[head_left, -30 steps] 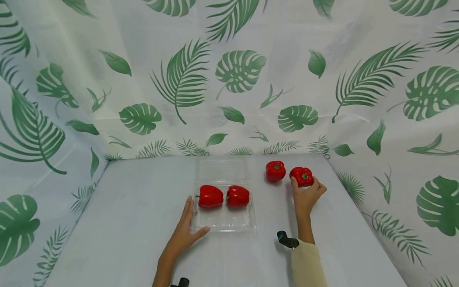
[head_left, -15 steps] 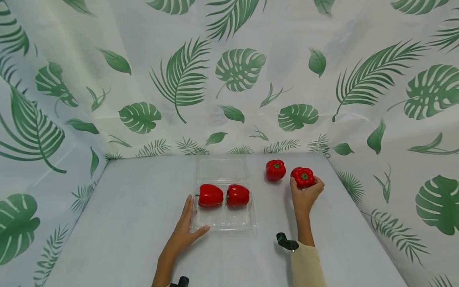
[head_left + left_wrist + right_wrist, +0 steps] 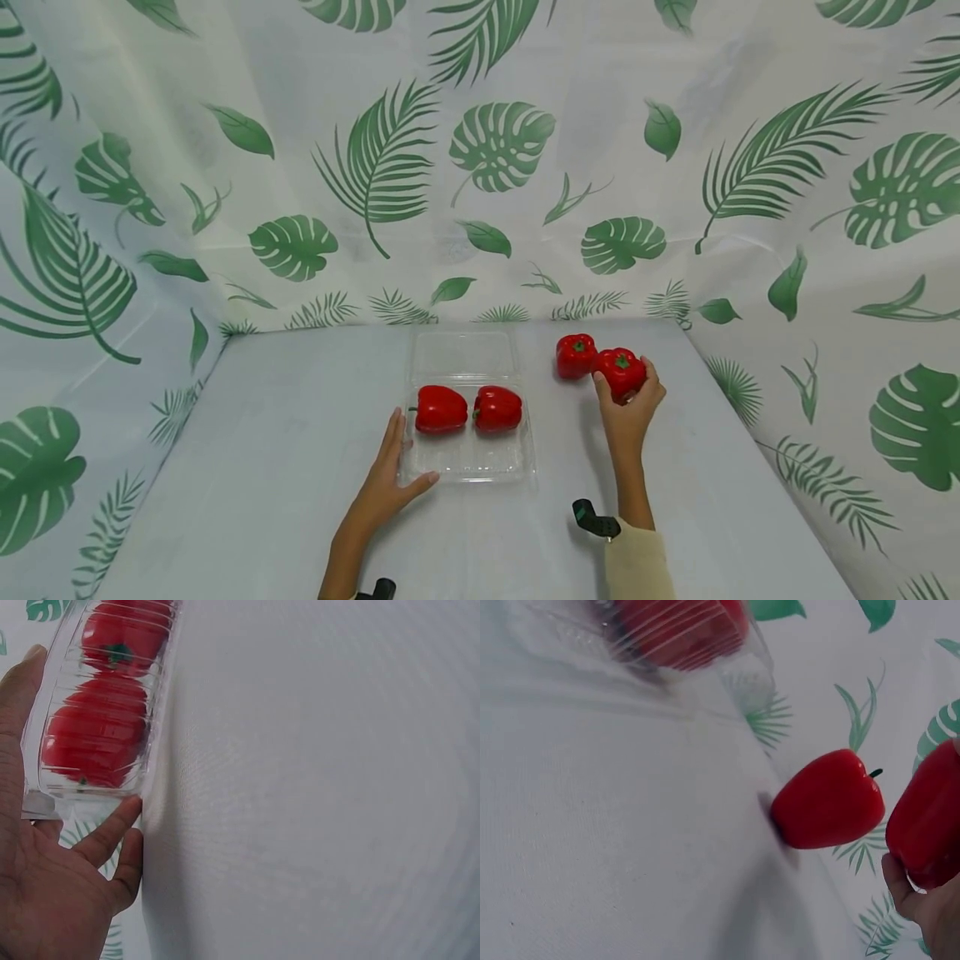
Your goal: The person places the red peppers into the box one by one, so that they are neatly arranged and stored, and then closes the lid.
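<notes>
My right hand [image 3: 628,414] grips a red bell pepper [image 3: 619,372] between thumb and fingers, its green stem facing up. In the right wrist view this bell pepper [image 3: 928,817] hangs off the table at the right edge. Just left of it another red bell pepper [image 3: 575,357] stands on the table. Two more red bell peppers [image 3: 441,409] lie on their sides in a clear plastic clamshell box [image 3: 468,467] with its lid folded back. My left hand [image 3: 384,492] rests at the box's near left corner, fingers straight along its side and thumb at the front edge.
The white table [image 3: 285,467] carries everything. Leaf-printed sheeting [image 3: 487,167] walls it at the back and both sides. The open transparent lid [image 3: 463,354] lies flat behind the box. A black wrist camera [image 3: 596,518] sits on the right forearm.
My right hand has brought its bell pepper slightly left and nearer, so it now overlaps the standing pepper in the head view. My left hand and the box have stayed put.
</notes>
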Available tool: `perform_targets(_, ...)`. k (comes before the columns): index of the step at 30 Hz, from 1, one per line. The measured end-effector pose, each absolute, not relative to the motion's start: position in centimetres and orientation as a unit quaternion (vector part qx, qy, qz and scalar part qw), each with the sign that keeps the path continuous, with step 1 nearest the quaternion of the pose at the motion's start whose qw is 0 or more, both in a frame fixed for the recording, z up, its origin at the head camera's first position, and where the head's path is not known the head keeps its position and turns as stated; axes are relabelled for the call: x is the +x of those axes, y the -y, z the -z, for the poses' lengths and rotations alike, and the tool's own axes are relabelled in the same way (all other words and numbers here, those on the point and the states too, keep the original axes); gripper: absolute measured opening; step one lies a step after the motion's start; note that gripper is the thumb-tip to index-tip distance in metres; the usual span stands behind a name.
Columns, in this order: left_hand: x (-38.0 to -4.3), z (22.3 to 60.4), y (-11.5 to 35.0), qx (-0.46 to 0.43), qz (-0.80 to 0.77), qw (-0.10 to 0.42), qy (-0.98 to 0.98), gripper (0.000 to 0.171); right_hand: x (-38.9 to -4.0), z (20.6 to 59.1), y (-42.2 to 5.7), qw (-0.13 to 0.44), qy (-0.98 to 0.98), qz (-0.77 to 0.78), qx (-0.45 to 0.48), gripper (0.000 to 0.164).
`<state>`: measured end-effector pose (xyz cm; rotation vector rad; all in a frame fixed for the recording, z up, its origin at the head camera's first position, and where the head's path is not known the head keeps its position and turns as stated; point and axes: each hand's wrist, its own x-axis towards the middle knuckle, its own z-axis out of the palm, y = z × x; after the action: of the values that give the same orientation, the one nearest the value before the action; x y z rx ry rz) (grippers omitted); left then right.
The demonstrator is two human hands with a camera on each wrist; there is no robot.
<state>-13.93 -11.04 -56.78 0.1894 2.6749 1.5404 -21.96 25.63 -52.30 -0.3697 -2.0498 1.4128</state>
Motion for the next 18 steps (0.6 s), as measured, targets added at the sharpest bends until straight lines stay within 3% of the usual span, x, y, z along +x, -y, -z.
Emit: perform_targets(18, -14.0, 56.8, 11.1, 0.063, -0.491, 0.024, -0.868, 0.109, -21.5, 50.9, -23.0, 0.246, 0.743, -0.621, -0.029, 0.077)
